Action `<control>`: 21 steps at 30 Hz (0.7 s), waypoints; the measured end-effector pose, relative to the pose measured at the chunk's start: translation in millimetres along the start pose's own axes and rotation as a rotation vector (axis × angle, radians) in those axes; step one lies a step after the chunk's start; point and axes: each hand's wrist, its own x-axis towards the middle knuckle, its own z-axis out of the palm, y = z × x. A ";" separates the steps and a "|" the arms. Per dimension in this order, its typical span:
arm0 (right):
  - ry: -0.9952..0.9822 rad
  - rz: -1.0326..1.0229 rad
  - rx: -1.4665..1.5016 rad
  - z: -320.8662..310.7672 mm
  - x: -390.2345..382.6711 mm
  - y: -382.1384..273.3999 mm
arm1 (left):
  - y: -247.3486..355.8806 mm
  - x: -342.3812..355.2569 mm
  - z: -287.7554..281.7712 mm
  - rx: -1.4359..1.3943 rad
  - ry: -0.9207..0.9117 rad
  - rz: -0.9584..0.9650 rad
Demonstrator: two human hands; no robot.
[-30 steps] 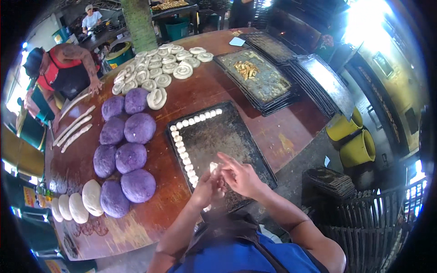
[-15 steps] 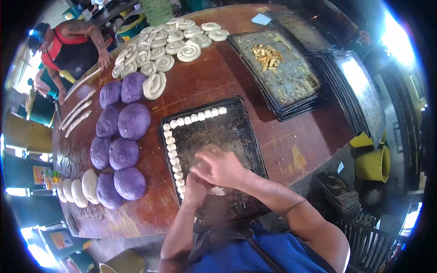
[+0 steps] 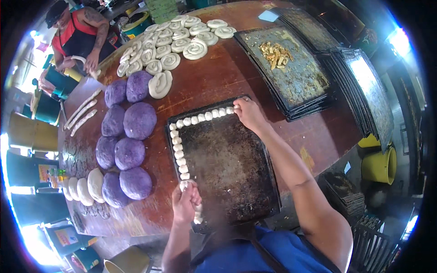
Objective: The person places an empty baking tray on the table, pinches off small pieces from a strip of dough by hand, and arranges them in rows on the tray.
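Right hand (image 3: 249, 114) and left hand (image 3: 185, 204) found well apart at a blackened rectangular metal tray (image 3: 227, 159)

The right hand's fingertips were pinched on a small white dough ball (image 3: 236, 107), partly hidden, at the right end of the tray's far row. The left hand, fingers curled, touched a white dough piece (image 3: 184, 185) on the left edge; whether it was clamped there could not be told. Further small white dough balls (image 3: 208, 116) lined the far and left edges. The tray lay on a worn reddish-brown table (image 3: 205, 88). To its left sat rounded purple dough mounds (image 3: 139, 120), beside pale oval dough loaves (image 3: 95, 184). Beyond lay white spiral dough coils (image 3: 195, 49). At the far left, a co-worker in a dark apron (image 3: 84, 41) handled a pale dough strip (image 3: 93, 73).
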 end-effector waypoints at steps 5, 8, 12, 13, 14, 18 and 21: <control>0.044 -0.044 -0.108 -18.6 -45.2 -77.8 | 0.7 8.0 -28.3 -0.108 0.134 0.150; -0.199 0.035 0.233 -58.4 -144.6 -210.6 | 5.3 -20.2 -30.4 0.585 -0.157 0.330; -0.113 -0.450 0.167 -39.0 -222.8 -241.9 | 18.8 -45.2 -25.7 1.051 -0.558 0.799; -0.046 -0.348 0.194 -36.7 -227.9 -253.0 | 3.3 -28.4 -45.0 0.818 -0.569 0.493; 0.026 -0.151 0.152 -33.3 -224.1 -254.1 | -5.8 -20.6 -52.1 0.577 -0.584 0.184; -0.038 -0.043 -0.049 -11.5 -244.7 -249.6 | -19.5 -39.2 -12.5 0.036 -0.332 -0.189; 0.113 -0.145 -0.190 -30.4 -235.0 -246.5 | -3.1 -34.8 3.0 0.473 -0.498 0.081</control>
